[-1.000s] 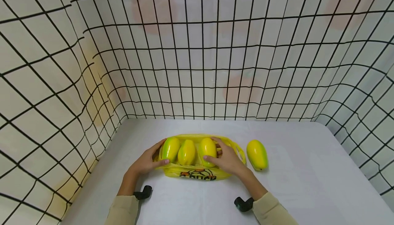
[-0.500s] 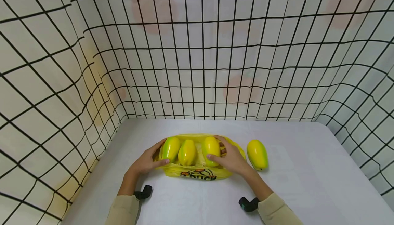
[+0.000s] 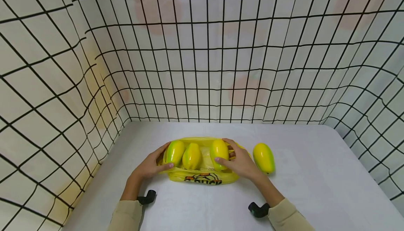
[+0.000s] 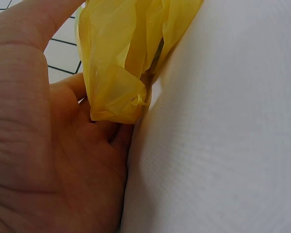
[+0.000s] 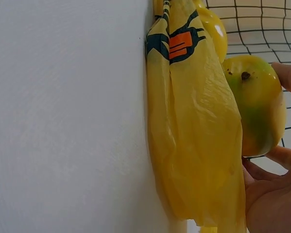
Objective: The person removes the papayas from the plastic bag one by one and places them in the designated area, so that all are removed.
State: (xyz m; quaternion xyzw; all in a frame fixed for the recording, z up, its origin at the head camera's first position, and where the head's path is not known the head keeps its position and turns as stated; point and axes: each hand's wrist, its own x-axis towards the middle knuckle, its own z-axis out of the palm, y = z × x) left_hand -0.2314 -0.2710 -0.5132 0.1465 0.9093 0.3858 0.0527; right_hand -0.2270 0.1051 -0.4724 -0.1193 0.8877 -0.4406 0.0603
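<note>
A yellow plastic bag [image 3: 205, 178] with black and orange print lies on its side, its mouth spread. Two yellow-green mangoes, the left one [image 3: 175, 152] and the middle one [image 3: 191, 156], rest in it side by side. My right hand [image 3: 240, 162] grips a third mango [image 5: 257, 107] over the bag's right part, thumb on the near side and fingers on the far side. At the left end, my left hand [image 3: 152, 165] holds the bag [image 4: 113, 73] against the left mango, thumb in front; its far fingers are partly hidden.
Right of the bag, a loose mango [image 3: 263, 158] lies on the white table [image 3: 315, 189]. A black wire grid [image 3: 206, 59] with white sheeting behind it encloses the back and both sides. Black wrist mounts [image 3: 259, 210] stick out near the sleeves.
My right hand has shifted to the right with the mango it grips, widening the gap to the middle mango. The left hand has stayed in place.
</note>
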